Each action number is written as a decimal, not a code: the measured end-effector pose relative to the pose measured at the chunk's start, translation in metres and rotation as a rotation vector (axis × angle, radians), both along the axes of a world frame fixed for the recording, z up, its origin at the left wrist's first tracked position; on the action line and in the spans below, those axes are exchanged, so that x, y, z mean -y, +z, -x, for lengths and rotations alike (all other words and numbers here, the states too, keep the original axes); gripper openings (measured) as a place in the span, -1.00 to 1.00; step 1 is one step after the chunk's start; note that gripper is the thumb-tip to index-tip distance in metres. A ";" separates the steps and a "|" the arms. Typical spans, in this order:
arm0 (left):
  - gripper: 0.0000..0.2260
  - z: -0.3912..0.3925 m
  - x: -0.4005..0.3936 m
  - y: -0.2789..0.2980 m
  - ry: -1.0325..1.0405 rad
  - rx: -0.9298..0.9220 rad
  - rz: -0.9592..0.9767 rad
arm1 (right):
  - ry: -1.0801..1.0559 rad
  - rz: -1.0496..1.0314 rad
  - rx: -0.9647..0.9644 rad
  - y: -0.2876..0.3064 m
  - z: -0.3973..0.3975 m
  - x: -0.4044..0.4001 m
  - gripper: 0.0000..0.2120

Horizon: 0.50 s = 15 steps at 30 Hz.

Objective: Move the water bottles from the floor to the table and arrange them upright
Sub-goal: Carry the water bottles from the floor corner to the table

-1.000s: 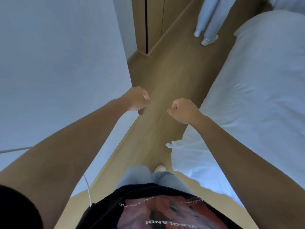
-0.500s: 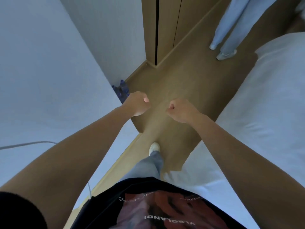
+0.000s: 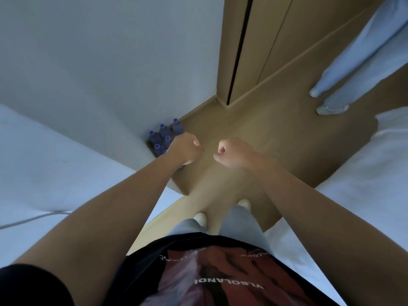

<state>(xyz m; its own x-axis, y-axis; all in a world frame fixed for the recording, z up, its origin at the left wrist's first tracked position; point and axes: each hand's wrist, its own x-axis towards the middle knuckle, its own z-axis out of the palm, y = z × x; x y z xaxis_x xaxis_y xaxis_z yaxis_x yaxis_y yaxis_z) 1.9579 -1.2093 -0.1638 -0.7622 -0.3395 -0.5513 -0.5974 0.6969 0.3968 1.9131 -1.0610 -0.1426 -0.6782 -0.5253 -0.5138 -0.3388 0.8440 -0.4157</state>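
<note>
Two fists are what I hold out in front of me: my left hand (image 3: 185, 149) and my right hand (image 3: 231, 153) are both curled tight with nothing inside them, knuckles facing each other across a narrow gap, the arms stretched forward over the wooden floor (image 3: 254, 129).

The water bottles (image 3: 164, 136) stand upright in a small cluster on the floor, tucked into the corner where the white wall (image 3: 110, 62) meets the low skirting. I can count about five blue caps; my left hand and wrist cover the near end of the group, so I cannot tell how many there are in all. My left fist hangs just above and beside them, not touching any that I can see.

On my left lies a white bed (image 3: 44, 173) with a thin cable (image 3: 33, 219) running across it; on my right is another white bed (image 3: 364, 206). My own feet in pale shoes (image 3: 201, 218) stand on the floor between the two. Ahead, a wooden wardrobe (image 3: 260, 40) with a dark gap between its doors rises from the floor, and to its right stand the legs of another person (image 3: 357, 62) in light trousers and pale shoes, well apart from the bottles.
</note>
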 end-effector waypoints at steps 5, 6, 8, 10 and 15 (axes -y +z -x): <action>-0.77 0.021 -0.001 0.006 0.204 -0.024 -0.008 | 0.196 -0.029 0.024 0.008 0.042 0.003 -0.83; -0.77 0.023 -0.002 0.008 0.257 -0.028 -0.028 | 0.245 -0.042 0.022 0.010 0.051 0.003 -0.82; -0.75 0.030 -0.007 0.010 0.332 -0.056 -0.042 | 0.329 -0.052 0.011 0.013 0.072 0.001 -0.79; -0.78 0.035 -0.013 0.010 0.415 -0.056 -0.037 | 0.381 -0.033 0.022 0.015 0.094 -0.001 -0.80; -0.92 0.045 -0.023 0.006 0.616 -0.066 -0.040 | 0.447 0.006 0.045 0.012 0.141 -0.003 -0.82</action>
